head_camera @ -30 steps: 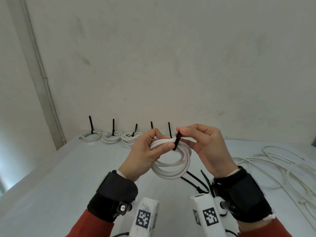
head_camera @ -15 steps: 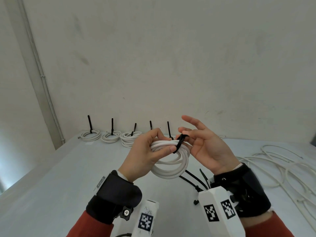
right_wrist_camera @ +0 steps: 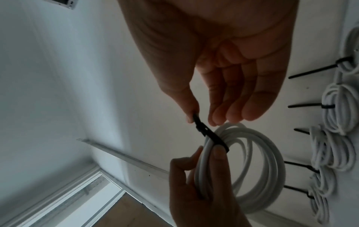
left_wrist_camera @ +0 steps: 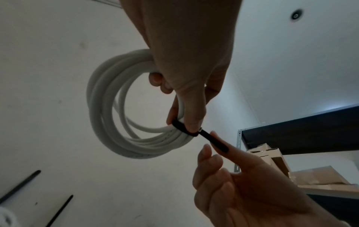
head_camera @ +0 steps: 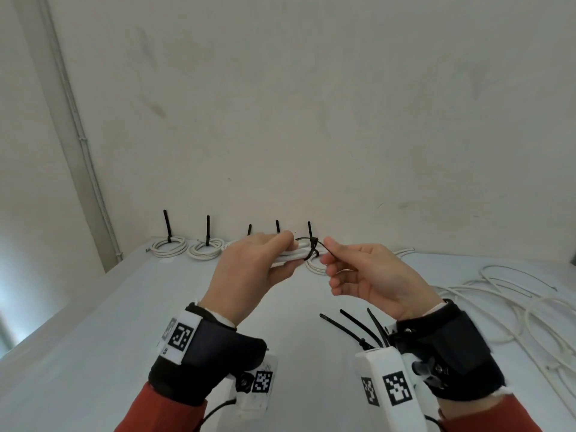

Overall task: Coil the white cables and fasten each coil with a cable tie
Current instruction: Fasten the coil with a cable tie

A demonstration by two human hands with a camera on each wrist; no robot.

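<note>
Two hands at work, each with something in it. Left hand [head_camera: 249, 275]: fingers curled round the white coil [left_wrist_camera: 108, 107], thumb pressing the strands together right at the black cable tie [right_wrist_camera: 211, 136]. Right hand [head_camera: 374, 282]: thumb and forefinger pinch the tie's free tail; the other three fingers are loose and hold nothing.

The tie is looped round the bundled strands with its tail already through the head. In the head view a little slack shows above the strands, so the step in hand looks like cinching.

- Pull the tail straight out from the head, away from the coil.
- Left thumb should hold the strands flat and stacked so none slips out of the loop.
- A steady draw beats a jerk. Stop once the strands are snug.

The coil is up off the table [head_camera: 124, 322], carried wholly by the left grip. The tie sits on the part of the coil nearest the right hand, touching the left thumb tip. The right pinch is just beside the tie's head, clear of the cable itself.

Further out, tied coils [head_camera: 170, 246] sit in a row along the far wall, five tails upright. Spare ties [head_camera: 352, 325] lie near the right wrist. Loose cables [head_camera: 514, 294] sprawl at the right, not yet coiled.
</note>
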